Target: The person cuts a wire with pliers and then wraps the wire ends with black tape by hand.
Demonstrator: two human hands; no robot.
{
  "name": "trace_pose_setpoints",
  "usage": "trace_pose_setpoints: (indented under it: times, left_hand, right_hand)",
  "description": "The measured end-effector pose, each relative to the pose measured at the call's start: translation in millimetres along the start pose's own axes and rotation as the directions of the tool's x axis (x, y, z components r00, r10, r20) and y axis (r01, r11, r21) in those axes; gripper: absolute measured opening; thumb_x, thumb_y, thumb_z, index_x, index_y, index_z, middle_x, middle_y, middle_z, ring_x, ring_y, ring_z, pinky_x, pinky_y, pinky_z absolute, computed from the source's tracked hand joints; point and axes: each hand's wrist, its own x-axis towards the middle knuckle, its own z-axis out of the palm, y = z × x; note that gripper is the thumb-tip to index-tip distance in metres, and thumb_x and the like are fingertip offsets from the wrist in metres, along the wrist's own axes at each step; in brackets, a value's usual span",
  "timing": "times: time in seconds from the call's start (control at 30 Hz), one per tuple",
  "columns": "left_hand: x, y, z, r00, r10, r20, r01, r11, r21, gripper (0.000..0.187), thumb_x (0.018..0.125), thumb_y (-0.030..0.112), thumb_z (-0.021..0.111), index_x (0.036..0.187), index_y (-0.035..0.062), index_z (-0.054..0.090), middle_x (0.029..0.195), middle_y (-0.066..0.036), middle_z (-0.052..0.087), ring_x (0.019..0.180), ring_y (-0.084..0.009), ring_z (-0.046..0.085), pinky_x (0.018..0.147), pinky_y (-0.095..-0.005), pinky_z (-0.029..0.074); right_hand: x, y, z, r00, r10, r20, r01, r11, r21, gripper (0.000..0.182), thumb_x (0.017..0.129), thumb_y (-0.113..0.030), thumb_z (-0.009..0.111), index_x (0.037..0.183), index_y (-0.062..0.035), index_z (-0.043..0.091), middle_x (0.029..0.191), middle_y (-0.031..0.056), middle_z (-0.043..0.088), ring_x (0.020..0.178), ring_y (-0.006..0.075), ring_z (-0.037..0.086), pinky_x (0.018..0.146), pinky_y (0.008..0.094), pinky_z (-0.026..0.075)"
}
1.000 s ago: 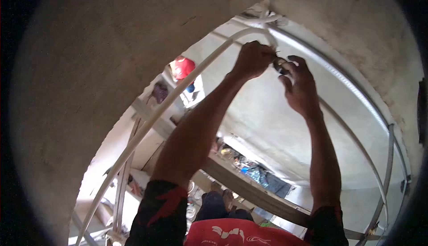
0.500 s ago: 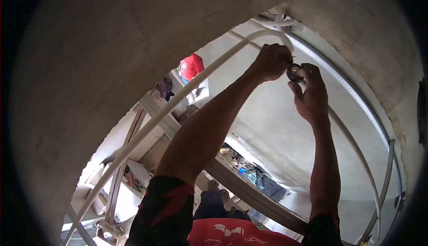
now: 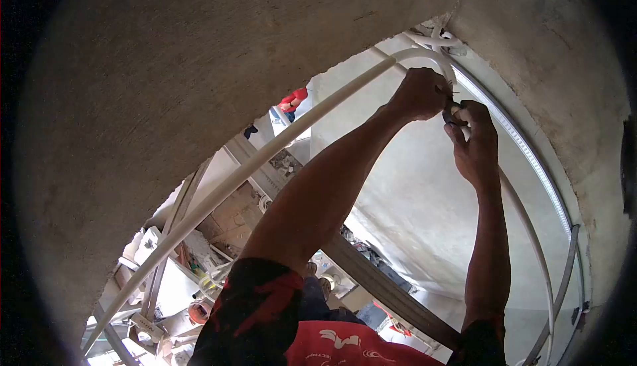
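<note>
My left hand (image 3: 423,95) is closed high up, at the end of a bent white conduit (image 3: 358,82) that arches over and comes down at the fingers. A few thin wire ends (image 3: 454,91) stick out by the fingertips. Just right of it, my right hand (image 3: 475,134) pinches a small dark ring-shaped roll of tape (image 3: 450,115) between thumb and fingers. The two hands nearly meet, and the roll sits right at the left fingertips. The fingers partly hide the conduit's end.
Rough concrete (image 3: 199,67) frames the view above. A perforated metal strip (image 3: 524,140) and another pale conduit (image 3: 527,220) run down the right. A grey beam (image 3: 391,286) crosses below me. Farther down are a person in a red shirt (image 3: 292,100) and cluttered tools and materials.
The view has shifted, so both hands appear slightly farther right. The roll in my right hand has turned, its hole showing less, and sits closer to my left hand.
</note>
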Motion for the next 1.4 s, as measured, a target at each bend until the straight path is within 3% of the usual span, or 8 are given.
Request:
trace_pose_setpoints:
  times: [0.33,0.47,0.53,0.63,0.77,0.9,1.17,1.4]
  left_hand:
    - [9.4,-33.6,16.9,0.939,0.338,-0.058,-0.32,0.925,0.204,0.019,0.067,0.026,0.071,0.075,0.0098,0.076,0.077,-0.017,0.07,0.074,-0.0357,0.068,0.069,-0.0465,0.054]
    - [3.2,-20.7,-3.8,0.996,-0.032,0.081,0.03,0.999,0.037,0.031,0.079,0.03,0.08,0.093,0.0026,0.075,0.093,-0.015,0.073,0.088,-0.0277,0.07,0.078,-0.0393,0.054]
    - [-0.4,-0.2,-20.9,0.962,-0.155,0.226,0.159,0.987,0.001,0.033,0.079,0.027,0.081,0.1,0.0024,0.074,0.095,-0.014,0.073,0.087,-0.0263,0.069,0.079,-0.0383,0.053]
    - [4.1,-9.5,-19.8,0.946,-0.191,0.261,0.204,0.979,-0.025,0.034,0.08,0.027,0.081,0.104,0.0032,0.073,0.097,-0.013,0.074,0.088,-0.0239,0.069,0.08,-0.0382,0.054]
    - [0.6,-14.5,-6.7,0.975,-0.09,0.205,0.16,0.921,-0.356,0.029,0.079,0.026,0.078,0.097,0.0033,0.077,0.095,-0.016,0.073,0.086,-0.027,0.069,0.077,-0.0395,0.055]
    - [5.3,-5.1,-13.2,0.979,-0.135,0.154,0.118,0.987,0.113,0.023,0.078,0.026,0.076,0.089,0.0064,0.077,0.083,-0.019,0.073,0.079,-0.0298,0.07,0.077,-0.0419,0.055]
    - [-1.3,10.2,-10.6,0.97,-0.216,0.113,0.225,0.972,-0.074,0.022,0.083,0.025,0.074,0.082,0.0024,0.075,0.079,-0.014,0.073,0.074,-0.0223,0.07,0.065,-0.039,0.053]
    - [-1.9,7.6,-9.5,0.982,-0.151,0.117,0.153,0.988,-0.008,0.032,0.083,0.031,0.079,0.091,0.0007,0.072,0.082,-0.014,0.07,0.076,-0.0238,0.067,0.069,-0.0403,0.051]
  right_hand:
    - [-9.0,23.5,3.9,0.999,-0.023,0.046,0.018,0.994,0.104,0.038,0.078,-0.005,0.079,0.113,-0.005,0.062,0.134,0.0188,0.052,0.123,0.0368,0.051,0.103,0.0466,0.043]
    - [20.1,7.5,-11.9,0.999,-0.007,0.05,0.005,0.999,0.041,0.028,0.084,-0.02,0.077,0.103,-0.0014,0.069,0.129,0.0177,0.058,0.115,0.0322,0.057,0.099,0.0439,0.045]
    - [42.0,1.0,-7.1,0.882,0.371,0.29,-0.471,0.719,0.511,0.026,0.086,-0.023,0.076,0.097,-0.0001,0.071,0.108,0.0138,0.069,0.096,0.0229,0.063,0.088,0.0386,0.048]
    - [59.6,3.9,0.6,0.878,0.391,0.277,-0.448,0.469,0.761,0.021,0.087,-0.02,0.075,0.092,-0.0002,0.072,0.085,0.0082,0.07,0.078,0.0161,0.062,0.077,0.033,0.048]
    - [69.4,6.8,-2.1,0.889,0.389,0.241,-0.448,0.631,0.633,0.03,0.088,-0.028,0.076,0.076,-0.0006,0.07,0.072,0.002,0.065,0.066,0.0104,0.051,0.063,0.0352,0.044]
    - [78.9,13.5,-9.1,0.869,0.239,0.432,-0.485,0.578,0.656,0.031,0.09,-0.027,0.07,0.102,0.0015,0.072,0.091,0.0026,0.069,0.085,0.0126,0.06,0.081,0.0323,0.046]
    - [73.0,-1.6,-16.8,0.896,0.303,0.325,-0.438,0.72,0.538,0.03,0.093,-0.026,0.068,0.104,0.0016,0.073,0.092,0.0105,0.073,0.087,0.0189,0.064,0.083,0.0363,0.048]
    - [56.1,30.8,-7.2,0.966,-0.258,0.011,0.255,0.947,-0.196,0.031,0.083,-0.007,0.073,0.114,-0.006,0.07,0.091,0.0122,0.066,0.088,0.0308,0.06,0.083,0.043,0.05]
